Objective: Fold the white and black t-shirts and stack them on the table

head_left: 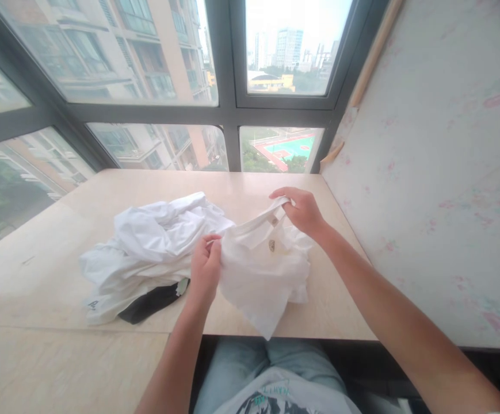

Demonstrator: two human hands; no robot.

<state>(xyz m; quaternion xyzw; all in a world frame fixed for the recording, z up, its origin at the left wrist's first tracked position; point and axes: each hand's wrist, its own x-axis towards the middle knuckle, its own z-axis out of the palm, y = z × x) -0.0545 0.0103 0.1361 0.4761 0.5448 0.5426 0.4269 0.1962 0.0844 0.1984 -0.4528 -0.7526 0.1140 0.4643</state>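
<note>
Between my hands hangs a white shirt [254, 270], its upper edge stretched and its lower part bunched over the tabletop. My left hand [206, 267] pinches the shirt's left edge between thumb and fingers. Farther up and to the right, my right hand [302, 210] grips the other end of that edge. A small label and a dark printed mark [271, 246] show on the inside of the fabric. Left of the shirt lies a crumpled heap of white clothes [159, 236], close to my left hand. Some black fabric [152, 303] pokes out from under the heap.
A pale, stone-like tabletop [340, 305] carries the clothes, with its front edge near my lap. Dark-framed windows [228, 109] rise behind it. On the right stands a wall with floral wallpaper [439, 172].
</note>
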